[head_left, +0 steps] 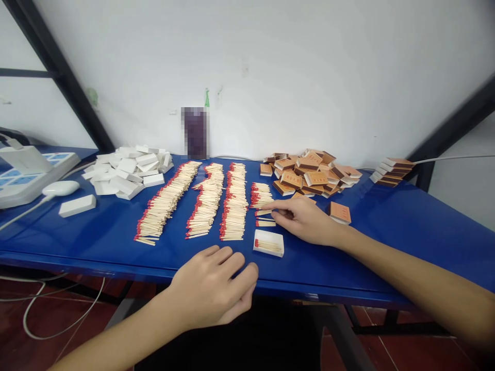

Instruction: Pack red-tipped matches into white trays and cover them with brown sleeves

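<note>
My right hand point(305, 219) reaches from the right over a short row of red-tipped matches point(262, 195). Its index fingertip touches the row's front end, with the thumb held a little apart beside a few separate matches point(266, 223). Just in front lies a white matchbox tray point(280, 246) holding a few matches. My left hand point(216, 286) rests at the table's front edge, left of the tray. Its fingers are curled in, thumb against them, and nothing shows in them; the palm is hidden. Longer match rows point(234, 206) stretch back to the left.
White empty trays point(127, 170) are heaped at the back left, with a single tray point(77, 205) nearer. Orange matchbox sleeves point(309, 170) are piled at the back right. Several boxes point(392, 170) stand stacked farther right, and one matchbox point(340, 211) lies behind my right wrist. A power strip point(34, 180) sits far left.
</note>
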### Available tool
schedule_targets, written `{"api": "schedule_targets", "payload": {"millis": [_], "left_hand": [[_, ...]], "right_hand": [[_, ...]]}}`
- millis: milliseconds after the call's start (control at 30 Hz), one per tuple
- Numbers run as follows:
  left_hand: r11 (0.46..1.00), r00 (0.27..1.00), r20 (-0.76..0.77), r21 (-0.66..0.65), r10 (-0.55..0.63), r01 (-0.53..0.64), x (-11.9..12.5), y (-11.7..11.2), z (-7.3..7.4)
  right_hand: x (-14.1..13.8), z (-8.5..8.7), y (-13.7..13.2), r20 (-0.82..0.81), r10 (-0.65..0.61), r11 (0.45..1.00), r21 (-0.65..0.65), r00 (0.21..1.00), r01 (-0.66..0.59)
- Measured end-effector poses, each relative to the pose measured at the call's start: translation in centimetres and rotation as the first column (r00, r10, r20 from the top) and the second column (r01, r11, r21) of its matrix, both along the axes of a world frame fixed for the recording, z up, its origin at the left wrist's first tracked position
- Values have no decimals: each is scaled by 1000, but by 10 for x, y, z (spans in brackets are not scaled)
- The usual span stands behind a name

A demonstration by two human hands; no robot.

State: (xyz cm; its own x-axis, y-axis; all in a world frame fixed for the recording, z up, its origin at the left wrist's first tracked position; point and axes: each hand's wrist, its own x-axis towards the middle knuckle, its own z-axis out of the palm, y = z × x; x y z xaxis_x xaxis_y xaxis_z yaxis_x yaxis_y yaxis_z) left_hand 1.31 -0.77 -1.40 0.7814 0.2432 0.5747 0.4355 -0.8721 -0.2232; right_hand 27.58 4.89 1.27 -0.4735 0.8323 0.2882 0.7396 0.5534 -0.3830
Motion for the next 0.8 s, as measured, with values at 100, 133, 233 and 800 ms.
{"api": "schedule_targets", "payload": {"millis": [100, 133, 233, 800], "left_hand": [[1000, 1000, 1, -3, -3, 3, 0, 0, 1], [1000, 1000, 1, -3, -6, 6, 0, -1, 1], [1000, 1000, -3, -4, -4, 4, 0, -1, 0], [1000, 1000, -2, -7, 4, -4, 0, 0, -1]], "right_hand": [[-1, 0, 0, 23, -14, 1000, -10, 1000, 14], [-1, 0, 0, 27, -17, 1000, -11, 999, 18], [-2, 0, 0, 33, -23, 1000, -14, 999, 24], [1, -1, 1, 4, -13, 999, -49, 1000, 14]]}}
